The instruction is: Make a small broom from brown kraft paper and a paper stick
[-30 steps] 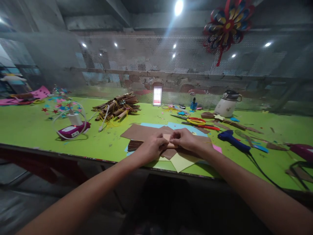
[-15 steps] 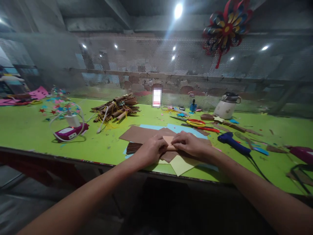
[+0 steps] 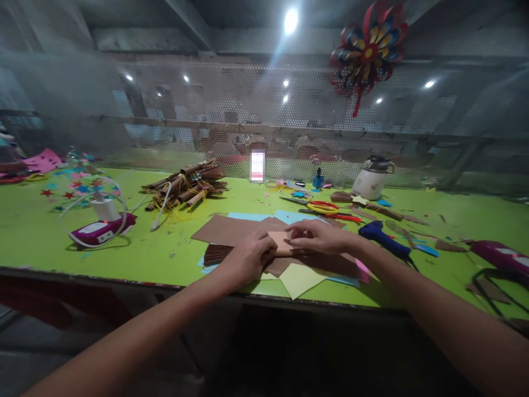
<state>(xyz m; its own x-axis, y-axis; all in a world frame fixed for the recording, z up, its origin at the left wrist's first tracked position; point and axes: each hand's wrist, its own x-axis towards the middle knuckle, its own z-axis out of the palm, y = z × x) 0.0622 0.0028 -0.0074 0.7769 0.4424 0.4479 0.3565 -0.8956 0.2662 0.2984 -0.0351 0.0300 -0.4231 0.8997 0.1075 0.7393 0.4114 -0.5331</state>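
- Hidden under both hands: most of the small tan paper piece point(image 3: 280, 241), only its upper face showing between the thumbs.
- Hard to make out: the fold lines of that piece, dimmed by poor light and blur; possibly a pleated brown strip beneath it, not certain.
- Cut off at the bottom and side edges: both forearms, running in from the lower corners.
- Left hand point(image 3: 247, 256): fingers curled nearly closed, pinching the left edge of the tan paper piece.
- Right hand point(image 3: 317, 236): fingers bent low and close together, pressing and gripping the right edge of the same piece.
- Tan paper piece: near the front edge of the green counter point(image 3: 41, 237), atop a spread of brown paper sheets point(image 3: 231, 229), with a pale yellow sheet point(image 3: 300, 278) just below and blue paper point(image 3: 289, 216) behind.
- Right of the hands: a blue glue gun point(image 3: 382, 238), near; yellow-handled scissors point(image 3: 323, 207) farther back.
- Left, well apart: a bundle of brown paper rolls point(image 3: 185, 184) and a purple power strip point(image 3: 101, 230) with a white cable.
- Back of the counter: a white jug point(image 3: 370, 179); overhead, a paper pinwheel point(image 3: 367, 47).
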